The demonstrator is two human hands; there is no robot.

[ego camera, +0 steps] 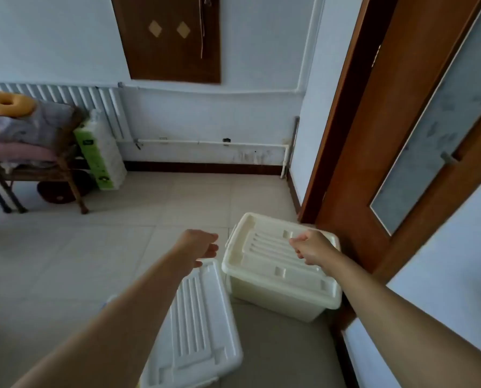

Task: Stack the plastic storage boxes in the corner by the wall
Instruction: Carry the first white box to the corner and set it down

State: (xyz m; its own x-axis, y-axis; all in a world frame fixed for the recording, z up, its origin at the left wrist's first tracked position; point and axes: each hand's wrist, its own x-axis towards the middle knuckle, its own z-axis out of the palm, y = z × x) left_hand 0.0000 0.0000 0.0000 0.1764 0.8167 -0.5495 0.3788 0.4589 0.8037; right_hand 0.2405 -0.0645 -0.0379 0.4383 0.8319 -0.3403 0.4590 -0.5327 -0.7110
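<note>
Head view: two lidded plastic boxes sit on the tiled floor by the wooden door, the cream box close to the door frame and the white box just beside it, nearer the person. L hand hovers over the white box's far edge, fingers loosely curled, holding nothing. R hand is above the cream box's lid, fingers curled; can't tell if it touches or grips anything.

pale walls, tiled floor, white radiator
</note>
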